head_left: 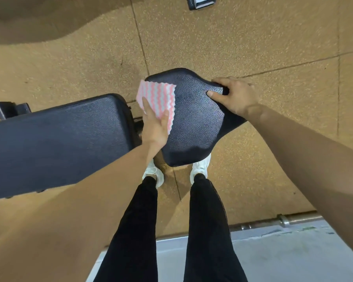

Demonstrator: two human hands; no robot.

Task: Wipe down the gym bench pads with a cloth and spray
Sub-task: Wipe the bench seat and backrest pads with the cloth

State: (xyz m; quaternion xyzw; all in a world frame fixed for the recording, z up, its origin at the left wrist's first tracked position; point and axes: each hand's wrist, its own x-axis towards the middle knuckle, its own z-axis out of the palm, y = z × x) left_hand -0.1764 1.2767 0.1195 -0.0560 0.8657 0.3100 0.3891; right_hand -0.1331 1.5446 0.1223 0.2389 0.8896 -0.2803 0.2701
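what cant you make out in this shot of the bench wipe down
- Spray bottle: nowhere in the head view.
- Back pad: cut off by the left edge, and its near side is hidden by the left forearm.
- Right hand: its fingertips are hidden over the seat pad edge.
- Object at top: cut by the top edge, so it is unidentifiable.

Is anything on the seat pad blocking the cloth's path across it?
Nothing lies on the seat pad ahead of the cloth under the left hand; only the right hand grips its right edge.
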